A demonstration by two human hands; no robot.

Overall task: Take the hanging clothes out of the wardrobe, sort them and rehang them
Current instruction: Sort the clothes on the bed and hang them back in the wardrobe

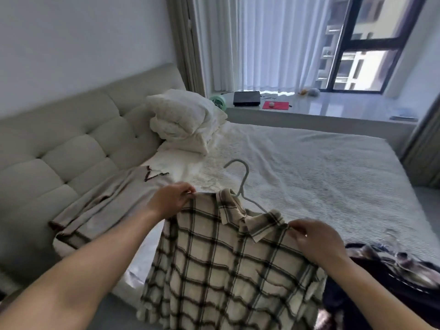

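Head view had the plaid shirt (226,270) stretched between both hands above the bed's (321,167) near edge, the left hand (171,202) pinching one shoulder and the right hand (316,239) pinching the other, so its shoulder line ran hand to hand while the body hung toward the person. Just beyond the collar, between the two hands and a touch nearer the left, the pale hanger (242,184) poked up with its hook pointing away, probably still partly inside the neck. It was a cream shirt with dark checks, soft and blurred; a grey garment (114,201) lay outside the left hand, dark clothes (390,270) beside the right.
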